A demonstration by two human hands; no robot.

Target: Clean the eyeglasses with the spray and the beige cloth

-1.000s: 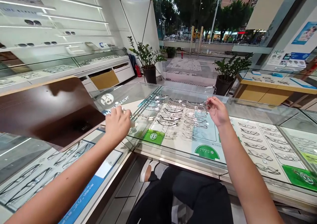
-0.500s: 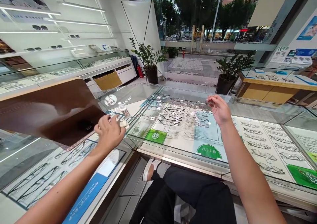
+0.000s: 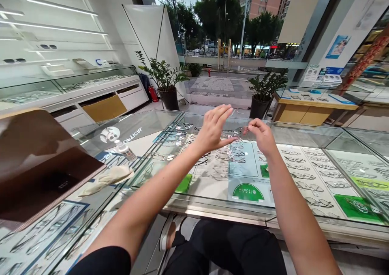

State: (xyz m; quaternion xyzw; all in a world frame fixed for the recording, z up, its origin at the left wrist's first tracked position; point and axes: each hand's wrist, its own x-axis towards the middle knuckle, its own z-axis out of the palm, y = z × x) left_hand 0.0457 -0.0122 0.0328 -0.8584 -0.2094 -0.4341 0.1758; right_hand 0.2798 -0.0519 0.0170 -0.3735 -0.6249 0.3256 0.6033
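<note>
Above the glass counter (image 3: pixel 194 202), my left hand (image 3: pixel 213 129) is raised with its fingers stretched and thumb apart, holding nothing. To its right, my right hand (image 3: pixel 261 135) pinches a thin pair of glasses (image 3: pixel 240 131) by one end; the frame is hard to make out against the rows behind it. A cream cloth (image 3: pixel 111 177) lies on the left counter, beside a small clear bottle (image 3: pixel 126 150) with a white cap.
Rows of glasses lie under the glass around a green sign (image 3: pixel 248 192). A brown glossy panel (image 3: pixel 42 165) leans up at the left. Potted plants (image 3: pixel 166 76) stand beyond the counter, near a red fire extinguisher (image 3: pixel 153 94).
My left hand has left the cloth by the bottle and moved right, fingers opened, close to my right hand. The cloth now lies in full view. The view has turned slightly right.
</note>
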